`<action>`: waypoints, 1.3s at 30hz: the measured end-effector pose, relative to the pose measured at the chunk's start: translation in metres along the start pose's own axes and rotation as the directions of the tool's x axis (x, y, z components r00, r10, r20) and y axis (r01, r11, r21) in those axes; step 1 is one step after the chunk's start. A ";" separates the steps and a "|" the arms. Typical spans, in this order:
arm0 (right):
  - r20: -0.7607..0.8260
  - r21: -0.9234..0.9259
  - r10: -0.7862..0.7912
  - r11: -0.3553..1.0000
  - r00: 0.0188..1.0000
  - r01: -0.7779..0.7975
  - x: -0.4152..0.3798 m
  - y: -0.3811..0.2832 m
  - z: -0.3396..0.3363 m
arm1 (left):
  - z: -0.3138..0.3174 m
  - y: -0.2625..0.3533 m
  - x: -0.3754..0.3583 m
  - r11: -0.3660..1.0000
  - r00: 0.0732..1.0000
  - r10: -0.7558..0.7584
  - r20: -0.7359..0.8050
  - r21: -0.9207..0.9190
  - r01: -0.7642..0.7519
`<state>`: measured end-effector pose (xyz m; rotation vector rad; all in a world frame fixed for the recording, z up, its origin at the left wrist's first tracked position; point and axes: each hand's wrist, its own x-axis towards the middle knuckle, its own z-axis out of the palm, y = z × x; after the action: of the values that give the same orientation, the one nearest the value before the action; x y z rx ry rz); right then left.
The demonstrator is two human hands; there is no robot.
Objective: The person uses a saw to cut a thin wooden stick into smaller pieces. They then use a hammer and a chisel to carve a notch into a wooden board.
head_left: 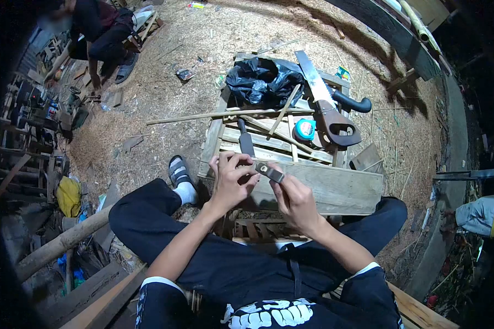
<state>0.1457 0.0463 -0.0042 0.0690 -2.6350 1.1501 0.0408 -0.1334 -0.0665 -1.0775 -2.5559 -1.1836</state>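
A small dark metal piece with a round light spot is held up between my two hands, above a wooden board. My right hand pinches its right end between thumb and fingers. My left hand has its fingers bent and pressed together at the left end; whatever lies between those fingertips is too small to make out. Just beyond my left hand, a dark flat blade with a handle rests on the slatted wooden crate. A turquoise tape measure and a handsaw lie farther along it.
A black plastic bag, thin sticks and a dark curved handle are on the crate. Another person crouches at the upper left. A yellow bag and a long pole are at the left.
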 end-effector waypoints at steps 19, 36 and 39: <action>0.022 -0.054 -0.014 0.998 1.000 0.016 -0.003 0.011 0.007 | 0.000 -0.002 -0.001 1.000 0.999 -0.016 0.034 0.014 0.016; -0.066 0.091 0.108 0.991 0.992 -0.102 0.007 0.002 -0.011 | 0.001 -0.001 0.000 1.000 1.000 -0.009 0.014 0.015 0.009; -0.047 0.116 0.157 0.982 0.987 -0.150 0.005 0.010 -0.011 | -0.003 0.000 0.001 1.000 0.999 -0.026 0.036 0.003 0.026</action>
<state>0.1422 0.0617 -0.0026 -0.1456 -2.5624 1.3293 0.0393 -0.1352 -0.0639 -1.0780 -2.6062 -1.1771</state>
